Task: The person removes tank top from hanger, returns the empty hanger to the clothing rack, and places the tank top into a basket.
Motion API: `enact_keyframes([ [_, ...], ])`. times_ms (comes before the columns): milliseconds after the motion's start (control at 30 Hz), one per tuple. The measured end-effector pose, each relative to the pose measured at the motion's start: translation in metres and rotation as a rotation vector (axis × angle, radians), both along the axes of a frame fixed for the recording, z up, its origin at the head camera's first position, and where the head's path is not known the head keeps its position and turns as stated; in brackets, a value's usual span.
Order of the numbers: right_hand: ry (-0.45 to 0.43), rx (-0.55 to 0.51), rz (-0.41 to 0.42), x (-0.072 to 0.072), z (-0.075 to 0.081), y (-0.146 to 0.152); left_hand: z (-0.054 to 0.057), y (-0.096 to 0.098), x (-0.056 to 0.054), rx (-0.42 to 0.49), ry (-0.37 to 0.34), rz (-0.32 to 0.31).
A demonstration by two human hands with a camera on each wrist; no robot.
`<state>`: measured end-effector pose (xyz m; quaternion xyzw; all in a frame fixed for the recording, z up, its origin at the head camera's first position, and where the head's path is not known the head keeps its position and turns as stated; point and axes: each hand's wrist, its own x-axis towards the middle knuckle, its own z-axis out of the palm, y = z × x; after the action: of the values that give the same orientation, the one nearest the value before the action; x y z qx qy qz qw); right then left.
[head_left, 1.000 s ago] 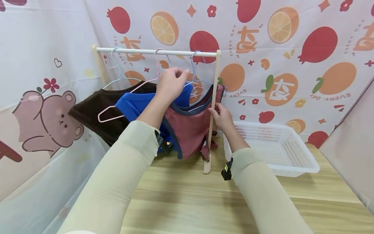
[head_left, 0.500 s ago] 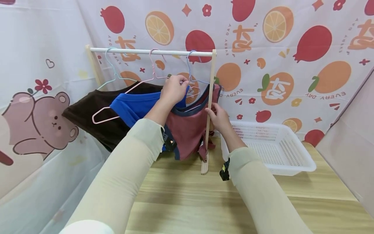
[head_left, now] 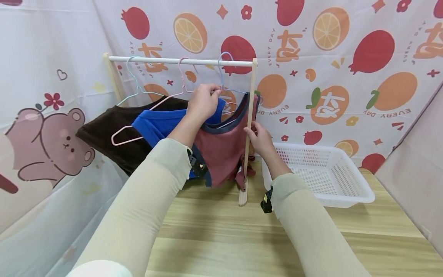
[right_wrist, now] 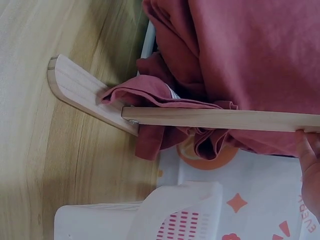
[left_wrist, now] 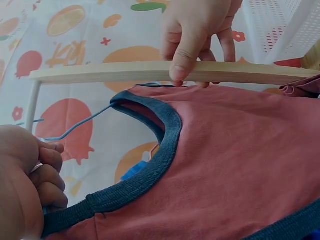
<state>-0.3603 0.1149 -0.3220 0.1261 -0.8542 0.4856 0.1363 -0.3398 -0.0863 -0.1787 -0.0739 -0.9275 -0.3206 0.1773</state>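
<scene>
My left hand (head_left: 203, 100) pinches the blue wire hanger (left_wrist: 86, 121) below its hook, which stands a little above the white rod (head_left: 155, 60) of a small clothes rack. A dusty-red sleeveless top (head_left: 221, 154) with navy trim hangs on this hanger. The right hand (head_left: 261, 139) grips the rack's wooden right post (head_left: 252, 84), its thumb on the near side. To the left, a blue top (head_left: 147, 123) hangs on a pink hanger (head_left: 126, 136), partly behind my left forearm. A dark brown garment (head_left: 110, 127) hangs farther left on a mint hanger (head_left: 139, 85).
A white perforated plastic basket (head_left: 360, 188) stands right of the rack on the wooden table (head_left: 207, 231). Printed cloth (head_left: 294, 50) hangs close behind the rack. Red fabric (right_wrist: 145, 90) bunches around the post's foot (right_wrist: 82, 90).
The blue hanger has risen with my left hand, lifting its hook from the rod, and the red top came up with it. My right hand keeps its hold on the post.
</scene>
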Motion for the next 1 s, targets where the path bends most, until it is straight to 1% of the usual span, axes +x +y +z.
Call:
enact_keyframes([
  [167,-0.010,0.004,0.000,0.002,0.002,-0.001,0.005,-0.007,0.007,0.031,0.013,0.003],
  [300,-0.002,0.002,0.005,0.003,0.003,-0.002,0.007,-0.013,0.011,0.061,0.054,0.014],
  [400,0.003,0.005,0.006,0.004,0.003,-0.001,0.006,-0.015,0.015,0.085,0.086,0.017],
  [500,-0.001,0.013,0.000,0.005,0.002,0.000,0.003,-0.016,0.020,0.095,0.107,0.002],
  [633,-0.007,0.024,-0.010,0.003,0.001,-0.001,-0.004,-0.020,0.023,0.111,0.119,-0.030],
  [767,-0.013,0.014,-0.011,0.002,0.002,-0.002,-0.009,-0.026,0.026,0.123,0.127,-0.055],
  [900,-0.019,-0.008,-0.019,0.000,0.001,-0.003,-0.016,-0.035,0.030,0.122,0.147,-0.050],
  [1000,-0.026,-0.018,-0.017,-0.001,-0.001,-0.003,-0.024,-0.044,0.035,0.142,0.154,-0.048],
])
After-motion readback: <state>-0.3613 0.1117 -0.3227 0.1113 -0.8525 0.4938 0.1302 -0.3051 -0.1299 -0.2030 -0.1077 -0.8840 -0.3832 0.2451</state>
